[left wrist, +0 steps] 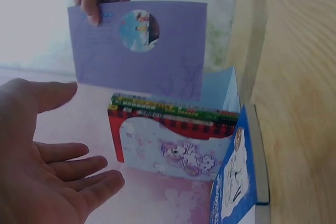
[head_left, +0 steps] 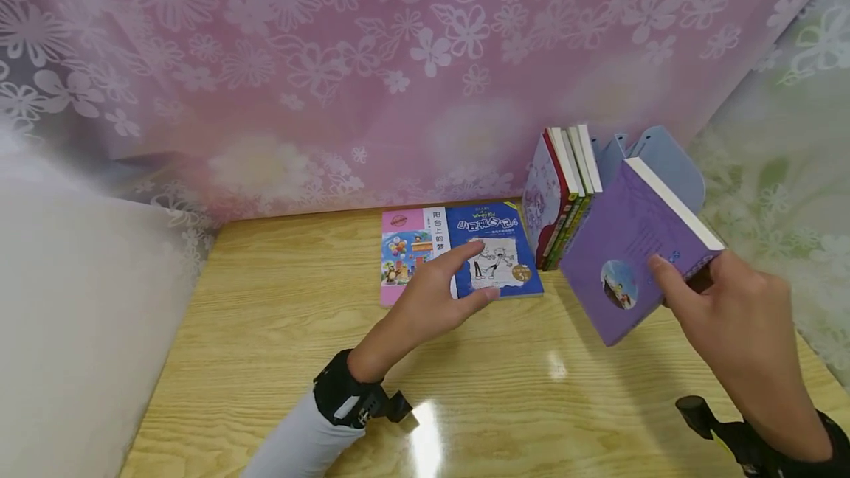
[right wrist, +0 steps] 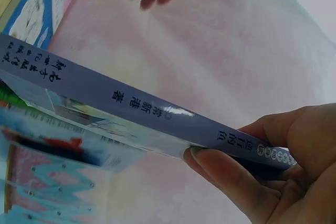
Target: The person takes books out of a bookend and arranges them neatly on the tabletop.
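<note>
My right hand (head_left: pixel 744 316) grips a purple book (head_left: pixel 637 234) by one end, thumb on the cover with the round picture. The book hangs tilted beside a row of upright books (head_left: pixel 574 168); its lettered spine (right wrist: pixel 147 103) faces the right wrist camera. My left hand (head_left: pixel 432 293) is spread with nothing in it, thumb and fingers apart. In the head view it overlaps a blue book (head_left: pixel 521 246) and a pink-edged book (head_left: pixel 390 293), both lying on the table. A pony picture (left wrist: pixel 186 156) decorates the outermost upright book.
A light blue bookend (head_left: pixel 671 164) stands at the back right, behind the purple book. The wooden table (head_left: pixel 279 330) meets a pink flowered cloth (head_left: pixel 372 94) at the back. White cloth (head_left: pixel 73 301) borders the left side, and pale floral cloth (head_left: pixel 790 205) the right.
</note>
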`<state>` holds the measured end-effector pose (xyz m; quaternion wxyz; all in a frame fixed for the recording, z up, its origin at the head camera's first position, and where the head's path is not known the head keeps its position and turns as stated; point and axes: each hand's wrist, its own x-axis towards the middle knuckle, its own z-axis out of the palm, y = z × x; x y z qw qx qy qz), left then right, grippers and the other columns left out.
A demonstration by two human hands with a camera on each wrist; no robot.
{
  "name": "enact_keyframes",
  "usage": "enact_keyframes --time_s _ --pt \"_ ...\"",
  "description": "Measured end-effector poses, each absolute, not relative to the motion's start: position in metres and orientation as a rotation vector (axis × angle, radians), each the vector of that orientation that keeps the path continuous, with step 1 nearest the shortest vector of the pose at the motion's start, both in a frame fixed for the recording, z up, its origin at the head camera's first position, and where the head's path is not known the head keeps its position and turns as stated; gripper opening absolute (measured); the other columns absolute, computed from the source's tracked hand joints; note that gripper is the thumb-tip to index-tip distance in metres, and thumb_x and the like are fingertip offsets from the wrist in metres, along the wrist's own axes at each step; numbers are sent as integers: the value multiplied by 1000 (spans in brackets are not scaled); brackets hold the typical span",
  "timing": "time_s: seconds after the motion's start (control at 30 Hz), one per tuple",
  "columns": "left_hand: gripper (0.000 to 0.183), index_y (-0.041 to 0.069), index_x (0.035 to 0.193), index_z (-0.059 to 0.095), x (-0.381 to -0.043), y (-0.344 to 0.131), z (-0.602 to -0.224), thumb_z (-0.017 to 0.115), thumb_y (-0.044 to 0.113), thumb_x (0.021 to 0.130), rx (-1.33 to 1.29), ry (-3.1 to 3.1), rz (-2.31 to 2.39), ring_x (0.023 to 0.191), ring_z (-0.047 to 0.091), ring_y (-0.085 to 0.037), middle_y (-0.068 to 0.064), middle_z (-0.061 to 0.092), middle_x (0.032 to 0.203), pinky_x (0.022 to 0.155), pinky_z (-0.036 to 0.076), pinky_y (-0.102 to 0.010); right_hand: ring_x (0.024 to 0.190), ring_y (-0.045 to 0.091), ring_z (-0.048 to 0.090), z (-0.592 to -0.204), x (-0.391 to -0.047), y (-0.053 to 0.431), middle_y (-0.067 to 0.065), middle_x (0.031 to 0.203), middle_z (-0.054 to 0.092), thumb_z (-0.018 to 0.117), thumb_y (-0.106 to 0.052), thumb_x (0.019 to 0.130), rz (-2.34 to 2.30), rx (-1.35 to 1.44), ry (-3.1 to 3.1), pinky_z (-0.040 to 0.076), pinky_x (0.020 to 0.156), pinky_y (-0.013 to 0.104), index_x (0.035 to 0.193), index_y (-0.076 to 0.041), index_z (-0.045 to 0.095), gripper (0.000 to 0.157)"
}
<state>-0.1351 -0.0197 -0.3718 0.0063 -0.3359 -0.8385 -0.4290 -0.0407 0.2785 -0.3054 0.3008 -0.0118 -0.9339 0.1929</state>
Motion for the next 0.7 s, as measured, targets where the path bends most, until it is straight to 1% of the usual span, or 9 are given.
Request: enact_keyframes --time_s 0.13,0.23,0.33,0.4,0.53,0.57,0.7 --pt "73 20 148 30 -124 -15 -373 62 49 89 -1224 -2575 -1389 133 32 -11 1 36 149 106 33 -34 37 1 33 -307 -36 270 9 54 57 72 -21 82 568 32 -2428 24 32 24 72 0 59 26" --pt "77 23 150 23 -116 -11 -374 61 50 89 -1333 -2560 -1372 135 27 -9 4 28 152 107 31 -33 41 -3 40 -309 -36 262 11 58 62 73 -18 81 628 72 -2416 28 35 20 81 1 63 22" --pt "81 24 151 19 -111 -6 -376 62 50 88 -1394 -2557 -1348 136 23 -7 5 24 154 109 28 -31 46 -2 49 -313 -38 255 10 62 65 74 -17 80 672 111 -2421 34 38 17 89 1 64 22" --pt "82 21 151 19 -108 -4 -378 64 49 87 -1415 -2551 -1329 136 22 -6 2 25 154 109 27 -30 49 2 54 -315 -39 250 9 64 66 75 -16 80 684 152 -2426 39 41 15 92 1 64 23" --pt "85 12 150 22 -105 0 -381 65 48 87 -1454 -2539 -1280 137 21 -9 -4 24 155 110 25 -29 51 9 58 -318 -44 240 6 65 66 75 -15 79 692 235 -2422 44 45 15 94 0 64 24" --pt "85 11 150 23 -104 1 -381 65 48 87 -1452 -2541 -1264 137 21 -10 -4 24 155 110 26 -30 52 9 58 -319 -45 238 6 65 66 75 -14 79 700 251 -2421 45 46 15 95 0 64 25" --pt "83 9 149 25 -103 2 -381 63 50 87 -1428 -2563 -1178 137 22 -14 -6 22 155 109 28 -32 52 9 57 -322 -48 228 5 66 66 77 -13 77 737 287 -2422 44 45 15 93 2 64 25"
